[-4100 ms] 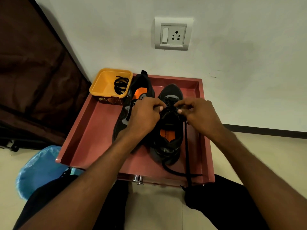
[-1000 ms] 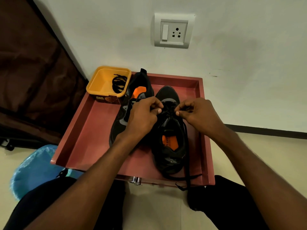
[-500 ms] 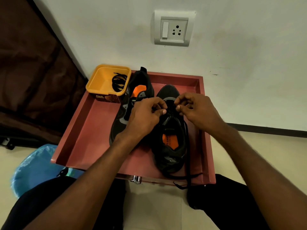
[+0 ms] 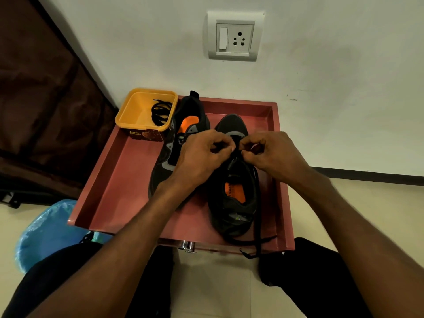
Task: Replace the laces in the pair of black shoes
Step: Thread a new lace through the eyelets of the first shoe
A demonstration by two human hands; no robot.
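Shoes sit side by side in a red drawer tray (image 4: 128,171) on a pale tiled floor (image 4: 213,285), tray's far edge against a white wall (image 4: 332,65). Dark curtain (image 4: 46,99) left of the grip, switch/socket plate (image 4: 234,36) above it on the wall, blue bag (image 4: 43,232) lower left. Right shoe (image 4: 234,203) directly under the grip; left shoe (image 4: 181,134) just left of it. Left hand (image 4: 202,154) and right hand (image 4: 273,152) nearly meet, fingers curled, each pinching the black lace (image 4: 255,203) at the eyelets. Lace tails hang over the near tray edge. Yellow tub (image 4: 140,111) up-left holds a coiled spare lace (image 4: 160,111).
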